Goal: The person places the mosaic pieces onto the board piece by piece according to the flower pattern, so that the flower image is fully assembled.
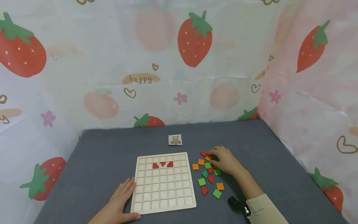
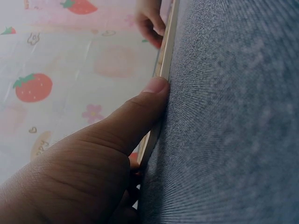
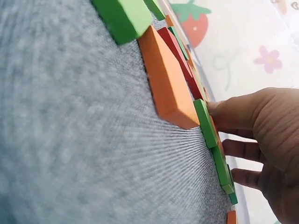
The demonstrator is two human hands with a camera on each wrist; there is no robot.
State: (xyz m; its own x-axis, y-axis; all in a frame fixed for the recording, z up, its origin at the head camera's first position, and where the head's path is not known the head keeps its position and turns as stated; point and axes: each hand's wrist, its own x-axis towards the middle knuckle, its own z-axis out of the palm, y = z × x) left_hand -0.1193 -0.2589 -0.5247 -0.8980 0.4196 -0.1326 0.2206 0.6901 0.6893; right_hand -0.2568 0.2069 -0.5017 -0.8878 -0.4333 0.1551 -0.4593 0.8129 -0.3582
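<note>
hands [image 1: 120, 199] [image 1: 226, 161] apart, left touching board [image 1: 164, 195], right at tiles [image 1: 202, 182]

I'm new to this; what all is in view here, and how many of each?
Square wooden grid board: one, pale tan, on the table
Flat inset pieces: three, red, one row near the board's far edge
Loose square orange tiles: at least four, right of the board
Loose square green tiles: at least four, same cluster
Loose dark-green piece: at least one, same cluster
Loose flat red pieces: at least four, same cluster
Small printed card: one, multicoloured, beyond the board
Cloth-covered table: one, grey, underneath
Strawberry-print backdrop: white and pink, around the table
Sleeve: one, cream, right arm
Left hand: one, at the board's edge
Right hand: one, among the loose pieces
</note>
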